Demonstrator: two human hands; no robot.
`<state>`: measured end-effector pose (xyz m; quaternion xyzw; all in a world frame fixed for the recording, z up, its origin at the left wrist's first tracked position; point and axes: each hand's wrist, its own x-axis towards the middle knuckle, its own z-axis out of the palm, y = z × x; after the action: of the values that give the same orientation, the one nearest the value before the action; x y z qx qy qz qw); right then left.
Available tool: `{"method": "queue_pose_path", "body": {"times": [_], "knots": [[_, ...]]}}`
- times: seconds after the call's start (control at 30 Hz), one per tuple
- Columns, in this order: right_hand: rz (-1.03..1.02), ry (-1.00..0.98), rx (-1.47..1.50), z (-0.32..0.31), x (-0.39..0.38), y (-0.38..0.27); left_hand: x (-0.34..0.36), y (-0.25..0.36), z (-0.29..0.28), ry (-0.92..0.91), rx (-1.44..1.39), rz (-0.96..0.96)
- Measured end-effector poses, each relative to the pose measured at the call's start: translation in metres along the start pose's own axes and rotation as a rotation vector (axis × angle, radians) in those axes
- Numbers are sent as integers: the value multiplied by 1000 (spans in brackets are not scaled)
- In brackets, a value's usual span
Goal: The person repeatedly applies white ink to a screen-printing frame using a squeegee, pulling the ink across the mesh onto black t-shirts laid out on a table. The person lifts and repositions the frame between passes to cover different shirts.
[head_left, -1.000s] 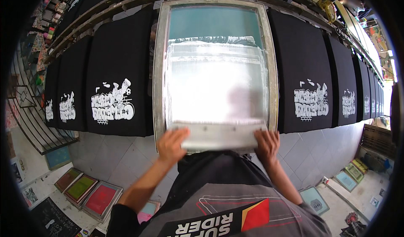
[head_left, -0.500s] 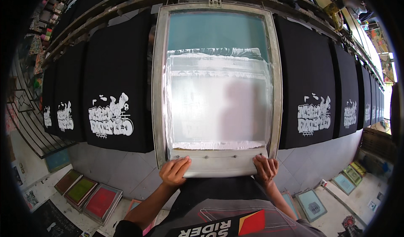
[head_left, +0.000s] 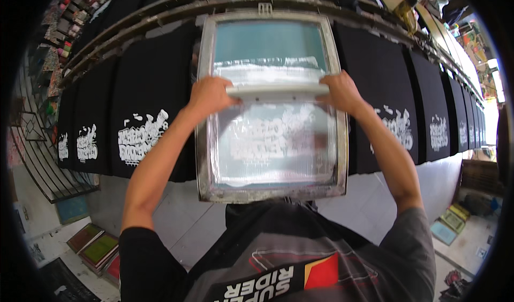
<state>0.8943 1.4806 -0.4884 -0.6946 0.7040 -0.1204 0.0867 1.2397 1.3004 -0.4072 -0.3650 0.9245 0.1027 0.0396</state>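
Note:
A screen-printing frame [head_left: 204, 157] lies lengthwise before me, its teal mesh [head_left: 267, 40] bare at the far end. Across it, a wide pale squeegee [head_left: 278, 92] is gripped at its left end by my left hand [head_left: 212, 95] and at its right end by my right hand [head_left: 342, 94], thumbs on the near side. White ink [head_left: 267, 73] forms a band just beyond the squeegee. Through the nearer mesh a white lettered design [head_left: 270, 136] shows. A thin ink line runs along the near edge.
Black shirts [head_left: 155, 66] with white prints lie in a row to the left, and more black shirts [head_left: 369, 61] to the right. Rails [head_left: 160, 20] run behind. Coloured screens [head_left: 99, 248] lie low at left, near a metal grille [head_left: 40, 165].
Both hands have moved the squeegee from the near end to past the middle of the screen. The design now shows through the mesh where a white layer was.

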Motion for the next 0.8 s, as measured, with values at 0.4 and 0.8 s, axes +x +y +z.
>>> {"method": "queue_pose_path", "body": {"times": [0.4, 0.8], "knots": [[75, 285, 60, 65, -278, -159, -281, 70, 109, 355, -155, 152], [-10, 460, 65, 108, -154, -74, -144, 10, 133, 464, -41, 234]]}}
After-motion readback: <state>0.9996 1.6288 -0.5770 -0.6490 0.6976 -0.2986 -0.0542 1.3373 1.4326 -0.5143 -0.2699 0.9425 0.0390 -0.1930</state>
